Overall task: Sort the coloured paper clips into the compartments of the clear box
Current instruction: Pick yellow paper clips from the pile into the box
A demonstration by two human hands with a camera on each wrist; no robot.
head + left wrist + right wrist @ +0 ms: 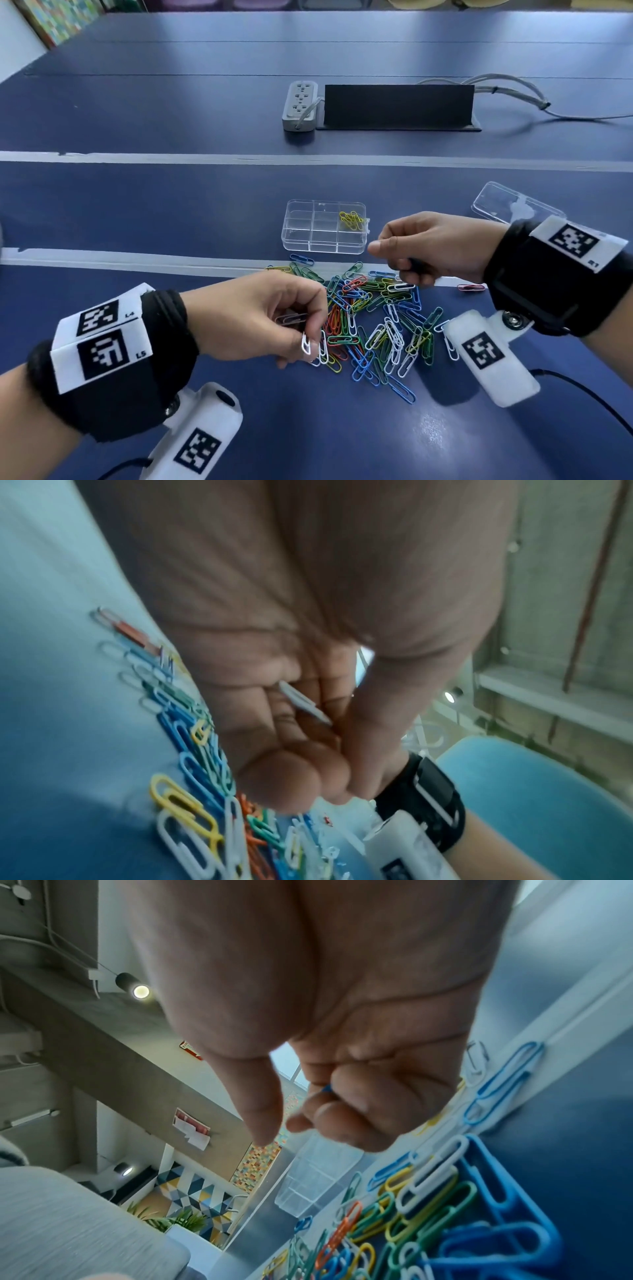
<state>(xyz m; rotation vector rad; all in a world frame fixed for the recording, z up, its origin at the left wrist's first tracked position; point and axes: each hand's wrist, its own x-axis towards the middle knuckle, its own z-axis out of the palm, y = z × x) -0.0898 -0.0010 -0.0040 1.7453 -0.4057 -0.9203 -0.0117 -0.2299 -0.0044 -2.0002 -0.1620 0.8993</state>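
Note:
A clear box [294,236] with several compartments stands on the blue table; only its far right compartment holds clips, yellow ones [351,219]. In front of it lies a mixed pile of coloured paper clips [373,322]. My left hand [301,329] hovers at the pile's left edge, its curled fingers pinching white clips [291,318]; in the left wrist view one white clip [303,706] lies against the fingers. Over the pile's far edge, just right of the box, my right hand [394,253] is curled; a blue clip tip [326,1089] shows between its fingers.
The box's clear lid [513,205] lies at the right, behind my right wrist. One red clip [471,287] lies apart, right of the pile. A grey power strip [300,104], a black panel [397,104] and cables sit farther back.

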